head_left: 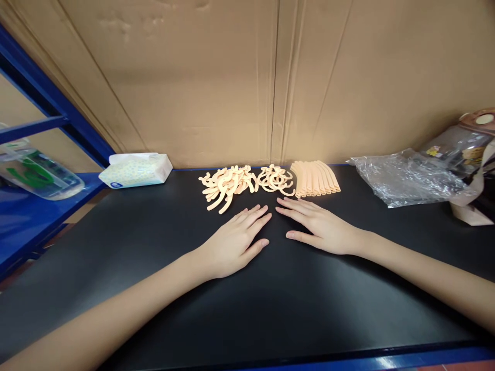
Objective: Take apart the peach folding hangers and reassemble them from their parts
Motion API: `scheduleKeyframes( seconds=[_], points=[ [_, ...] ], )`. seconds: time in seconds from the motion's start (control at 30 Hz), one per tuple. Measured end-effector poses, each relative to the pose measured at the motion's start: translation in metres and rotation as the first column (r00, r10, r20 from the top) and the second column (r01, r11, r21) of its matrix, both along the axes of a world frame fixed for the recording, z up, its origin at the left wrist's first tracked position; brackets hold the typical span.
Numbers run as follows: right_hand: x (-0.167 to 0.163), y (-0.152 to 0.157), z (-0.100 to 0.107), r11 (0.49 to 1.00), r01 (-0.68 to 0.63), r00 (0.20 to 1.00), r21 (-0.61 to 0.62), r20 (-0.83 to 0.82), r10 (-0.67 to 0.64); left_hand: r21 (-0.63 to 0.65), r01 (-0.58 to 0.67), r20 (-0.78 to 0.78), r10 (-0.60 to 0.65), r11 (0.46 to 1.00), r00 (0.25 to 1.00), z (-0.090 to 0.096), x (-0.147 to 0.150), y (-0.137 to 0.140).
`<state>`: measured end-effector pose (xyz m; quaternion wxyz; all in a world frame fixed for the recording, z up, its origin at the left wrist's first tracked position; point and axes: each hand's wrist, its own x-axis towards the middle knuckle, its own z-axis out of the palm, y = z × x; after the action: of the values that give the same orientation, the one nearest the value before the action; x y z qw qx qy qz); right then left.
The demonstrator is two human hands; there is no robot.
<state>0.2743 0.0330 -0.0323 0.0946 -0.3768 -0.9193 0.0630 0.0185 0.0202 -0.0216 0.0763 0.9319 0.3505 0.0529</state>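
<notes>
My left hand (236,241) lies palm down on the black tabletop (247,314), fingers stretched out and holding nothing. Opposite it, my right hand (319,224) rests flat too, its fingers apart and empty. Just beyond the left fingertips is a loose pile of peach-coloured curved strips (228,184). A smaller heap of thin peach hook-like pieces (274,179) sits in the middle, near both hands' fingertips. Past my right hand, a neat row of peach curved tube-like pieces (315,178) lies side by side. Neither hand visibly grips any of these pieces.
A tissue pack (135,170) stands at the back left, near a blue metal frame (50,123) and a clear bottle (42,172). Crumpled clear plastic (402,175) lies at the right, beside a brown-lidded bottle (464,141) and a pale strap (474,203). Cardboard (193,77) walls the back.
</notes>
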Motion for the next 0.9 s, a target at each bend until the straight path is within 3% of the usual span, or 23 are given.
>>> scheduleKeyframes(
  seconds=[0.9],
  points=[
    [0.0011, 0.0002, -0.0006, 1.0, -0.015, 1.0, 0.027, -0.018, 0.015, 0.023, 0.011, 0.027, -0.011, 1.0, 1.0, -0.0016, -0.0004, 0.0017]
  ],
)
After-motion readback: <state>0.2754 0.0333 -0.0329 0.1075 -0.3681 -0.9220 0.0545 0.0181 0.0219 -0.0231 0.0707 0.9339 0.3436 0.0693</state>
